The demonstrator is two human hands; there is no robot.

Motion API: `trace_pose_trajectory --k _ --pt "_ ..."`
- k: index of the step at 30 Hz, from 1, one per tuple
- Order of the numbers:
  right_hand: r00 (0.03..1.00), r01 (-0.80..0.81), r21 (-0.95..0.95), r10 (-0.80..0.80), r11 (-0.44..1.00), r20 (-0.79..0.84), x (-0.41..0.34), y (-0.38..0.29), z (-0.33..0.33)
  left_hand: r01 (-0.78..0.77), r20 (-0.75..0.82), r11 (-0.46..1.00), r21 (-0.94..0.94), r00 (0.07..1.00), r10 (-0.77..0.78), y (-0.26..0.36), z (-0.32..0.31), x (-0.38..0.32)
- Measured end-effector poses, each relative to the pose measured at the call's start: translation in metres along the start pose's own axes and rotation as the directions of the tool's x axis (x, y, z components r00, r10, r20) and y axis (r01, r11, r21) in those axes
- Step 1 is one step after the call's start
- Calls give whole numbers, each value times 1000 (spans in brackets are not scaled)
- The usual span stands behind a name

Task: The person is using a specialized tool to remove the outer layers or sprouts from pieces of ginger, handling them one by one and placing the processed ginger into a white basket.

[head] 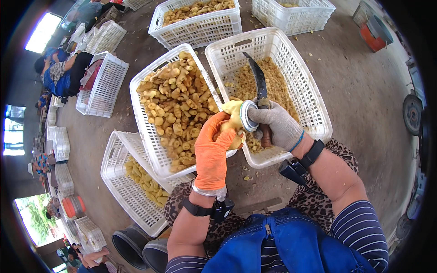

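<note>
My left hand (213, 150), in an orange rubber glove, grips a partly peeled piece of ginger root (233, 117). My right hand (278, 123), in a grey knit glove, holds a round metal lid (248, 116) against the ginger, together with a knife that has a dark curved blade (258, 76) and a brown handle. Below the left hand, a white plastic crate (150, 153) holds unpeeled-looking ginger (177, 105). Under the right hand, another white crate (307, 82) holds ginger scrapings (276, 80). Yellow peeled ginger (145, 181) lies in a lower crate (119, 191) at the left.
More white crates (205, 29) (297, 17) stand beyond, with ginger in them. Dark buckets (129, 245) are at the lower left, and a red and grey bucket (375, 36) is at the upper right. A co-worker (63, 71) sits at the left beside a crate (106, 85).
</note>
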State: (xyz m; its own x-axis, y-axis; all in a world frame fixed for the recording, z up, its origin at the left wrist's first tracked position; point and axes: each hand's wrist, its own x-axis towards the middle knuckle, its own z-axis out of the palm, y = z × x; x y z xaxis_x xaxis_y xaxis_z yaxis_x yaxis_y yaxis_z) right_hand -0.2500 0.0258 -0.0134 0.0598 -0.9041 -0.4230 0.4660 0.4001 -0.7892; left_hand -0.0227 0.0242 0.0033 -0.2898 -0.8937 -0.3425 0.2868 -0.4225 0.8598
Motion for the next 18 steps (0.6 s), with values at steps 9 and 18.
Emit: trace_pose_trajectory --k 9,18 --pt "997 69 46 -68 997 -27 -17 -4 9 -21 -40 997 70 999 23 -1 7 -3" --pt "998 56 -228 -57 972 1 -38 -2 23 -283 160 444 850 942 294 -13 7 -7"
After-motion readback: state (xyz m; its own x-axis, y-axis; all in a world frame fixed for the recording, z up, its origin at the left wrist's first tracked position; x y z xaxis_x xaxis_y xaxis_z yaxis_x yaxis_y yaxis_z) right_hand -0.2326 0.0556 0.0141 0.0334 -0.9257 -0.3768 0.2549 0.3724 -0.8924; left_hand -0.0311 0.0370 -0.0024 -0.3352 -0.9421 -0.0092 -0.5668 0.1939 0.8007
